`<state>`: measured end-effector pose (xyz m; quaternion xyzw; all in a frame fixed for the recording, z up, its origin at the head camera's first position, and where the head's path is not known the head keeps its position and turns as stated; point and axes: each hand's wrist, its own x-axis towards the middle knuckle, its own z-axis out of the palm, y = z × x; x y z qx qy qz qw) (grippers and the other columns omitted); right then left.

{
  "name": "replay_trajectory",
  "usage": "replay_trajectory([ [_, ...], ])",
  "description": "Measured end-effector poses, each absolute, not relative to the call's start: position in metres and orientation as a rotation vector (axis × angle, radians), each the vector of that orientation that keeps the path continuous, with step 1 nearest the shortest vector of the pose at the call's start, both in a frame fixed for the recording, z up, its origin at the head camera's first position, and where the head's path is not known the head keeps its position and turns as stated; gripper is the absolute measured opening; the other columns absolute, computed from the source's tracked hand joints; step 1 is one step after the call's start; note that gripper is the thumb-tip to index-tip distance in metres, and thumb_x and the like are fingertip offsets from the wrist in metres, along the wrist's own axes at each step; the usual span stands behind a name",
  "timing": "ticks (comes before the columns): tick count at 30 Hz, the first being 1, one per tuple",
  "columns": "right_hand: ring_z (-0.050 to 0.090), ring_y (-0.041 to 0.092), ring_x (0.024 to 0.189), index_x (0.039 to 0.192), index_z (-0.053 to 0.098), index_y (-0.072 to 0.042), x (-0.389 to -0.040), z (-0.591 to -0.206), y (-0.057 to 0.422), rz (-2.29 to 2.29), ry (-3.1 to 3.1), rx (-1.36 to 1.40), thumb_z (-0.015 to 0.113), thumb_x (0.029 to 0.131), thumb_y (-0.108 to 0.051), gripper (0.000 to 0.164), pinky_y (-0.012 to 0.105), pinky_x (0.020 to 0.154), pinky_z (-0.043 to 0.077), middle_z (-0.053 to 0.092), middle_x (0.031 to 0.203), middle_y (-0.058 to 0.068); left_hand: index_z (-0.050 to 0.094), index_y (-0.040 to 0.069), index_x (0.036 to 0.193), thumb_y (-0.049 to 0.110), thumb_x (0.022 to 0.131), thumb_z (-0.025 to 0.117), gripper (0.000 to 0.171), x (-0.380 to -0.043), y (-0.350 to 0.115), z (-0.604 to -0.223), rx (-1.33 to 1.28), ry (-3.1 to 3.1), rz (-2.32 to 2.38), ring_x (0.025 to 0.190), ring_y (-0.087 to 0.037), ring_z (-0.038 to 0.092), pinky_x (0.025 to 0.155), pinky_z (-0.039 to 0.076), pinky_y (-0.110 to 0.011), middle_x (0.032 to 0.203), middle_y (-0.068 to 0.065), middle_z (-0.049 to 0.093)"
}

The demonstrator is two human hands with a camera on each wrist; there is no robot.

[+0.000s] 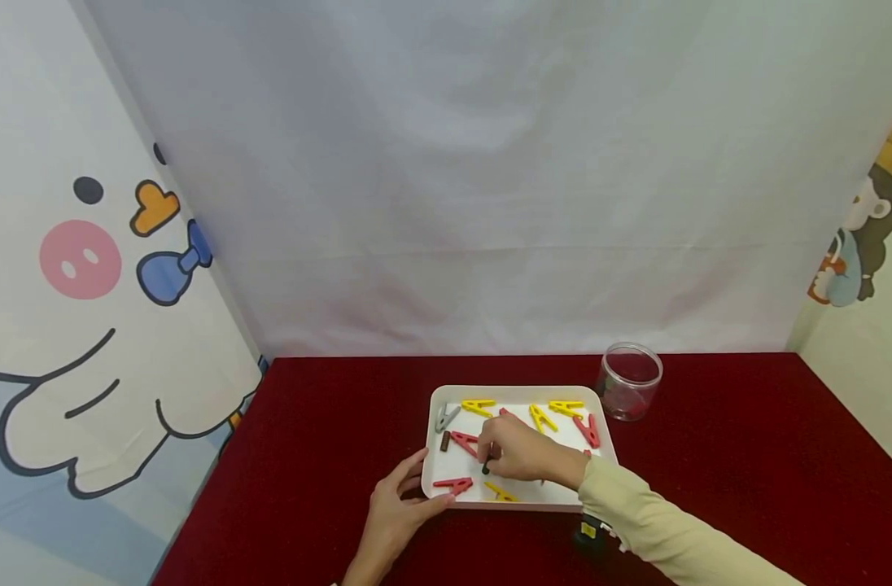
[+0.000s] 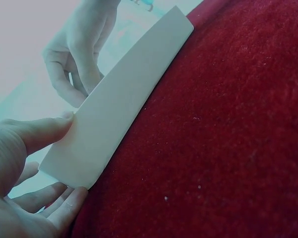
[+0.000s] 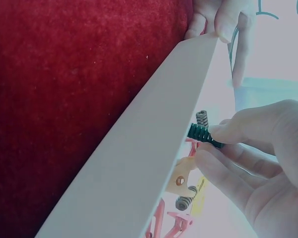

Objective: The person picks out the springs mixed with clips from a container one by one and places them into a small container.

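My right hand (image 1: 522, 449) reaches over a shallow white tray (image 1: 519, 506). In the right wrist view its thumb and fingers pinch a dark green coil spring (image 3: 204, 135) inside the tray wall. My left hand (image 1: 396, 511) grips the tray's near left corner, thumb at the rim and fingers low against the outside, as the left wrist view shows. Red clips (image 1: 453, 485), yellow clips (image 1: 543, 419) and a grey clip (image 1: 446, 417) lie spread in the tray. A brown spring (image 1: 445, 441) lies near its left side. Some tray contents are hidden beneath my right hand.
A clear round jar (image 1: 631, 382) stands beside the tray's far right corner. Dark red cloth (image 1: 329, 431) covers the table, and a pale curtain (image 1: 446, 203) hangs behind it. A small black device (image 1: 588, 531) shows below my right sleeve.
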<state>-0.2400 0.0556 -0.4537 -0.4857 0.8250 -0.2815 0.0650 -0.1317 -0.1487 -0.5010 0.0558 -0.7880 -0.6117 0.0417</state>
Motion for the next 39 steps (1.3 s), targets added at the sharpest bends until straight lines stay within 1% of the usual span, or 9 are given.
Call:
replay_trajectory([
  [4,0.054,0.007,0.066,0.074,0.072,-0.004,-0.24,-0.453,0.06,-0.852,2.506,-1.472,0.066,0.071,0.006,0.012,0.019,0.061,0.045,0.062,0.072,0.0,0.055,0.011,0.133,0.019,0.067,0.087,0.074,-0.132,-0.148,-0.501,0.172,-2.413,-1.874,0.105,-0.027,0.056,0.075,0.05,-0.028,0.129,-0.015,0.054],
  [9,0.055,0.007,0.068,0.076,0.072,-0.005,-0.24,-0.45,0.064,-0.848,2.514,-1.434,0.066,0.074,0.005,0.011,0.019,0.062,0.046,0.062,0.075,-0.001,0.055,0.01,0.133,0.019,0.067,0.087,0.074,-0.133,-0.148,-0.502,0.172,-2.415,-1.876,0.105,-0.027,0.057,0.076,0.05,-0.029,0.129,-0.015,0.054],
  [13,0.056,0.007,0.068,0.077,0.072,-0.004,-0.239,-0.448,0.068,-0.867,2.499,-1.431,0.065,0.074,0.005,0.011,0.02,0.063,0.047,0.061,0.075,0.0,0.055,0.011,0.133,0.02,0.067,0.087,0.074,-0.133,-0.149,-0.503,0.176,-2.426,-1.865,0.105,-0.027,0.056,0.076,0.05,-0.03,0.128,-0.015,0.054],
  [19,0.056,0.006,0.068,0.078,0.072,-0.003,-0.239,-0.446,0.074,-0.899,2.514,-1.442,0.067,0.074,0.006,0.011,0.02,0.063,0.047,0.062,0.074,-0.001,0.055,0.012,0.133,0.019,0.067,0.087,0.074,-0.133,-0.148,-0.502,0.179,-2.424,-1.865,0.105,-0.027,0.056,0.076,0.05,-0.03,0.127,-0.015,0.055],
  [25,0.055,0.003,0.066,0.075,0.07,-0.002,-0.238,-0.44,0.082,-0.931,2.503,-1.443,0.068,0.073,0.007,0.01,0.025,0.062,0.05,0.062,0.072,0.001,0.054,0.011,0.133,0.019,0.067,0.087,0.075,-0.133,-0.148,-0.501,0.18,-2.419,-1.871,0.106,-0.027,0.056,0.076,0.05,-0.03,0.13,-0.015,0.053],
  [28,0.056,0.004,0.065,0.075,0.069,-0.002,-0.238,-0.436,0.085,-0.953,2.494,-1.457,0.066,0.072,0.009,0.012,0.028,0.061,0.051,0.062,0.073,0.003,0.055,0.012,0.133,0.02,0.067,0.087,0.074,-0.133,-0.148,-0.501,0.183,-2.423,-1.864,0.105,-0.027,0.056,0.076,0.05,-0.03,0.13,-0.015,0.054],
  [32,0.056,0.004,0.066,0.075,0.069,-0.002,-0.238,-0.432,0.09,-0.981,2.493,-1.445,0.065,0.072,0.009,0.013,0.03,0.061,0.053,0.061,0.073,0.002,0.055,0.012,0.133,0.019,0.067,0.087,0.074,-0.133,-0.148,-0.503,0.189,-2.418,-1.863,0.105,-0.026,0.056,0.076,0.05,-0.03,0.13,-0.015,0.054],
  [39,0.055,0.003,0.066,0.074,0.068,-0.005,-0.238,-0.428,0.099,-0.987,2.521,-1.392,0.064,0.073,0.008,0.014,0.023,0.06,0.05,0.06,0.074,0.0,0.055,0.01,0.133,0.018,0.067,0.087,0.074,-0.134,-0.148,-0.505,0.187,-2.409,-1.871,0.105,-0.027,0.057,0.076,0.05,-0.028,0.129,-0.016,0.054],
])
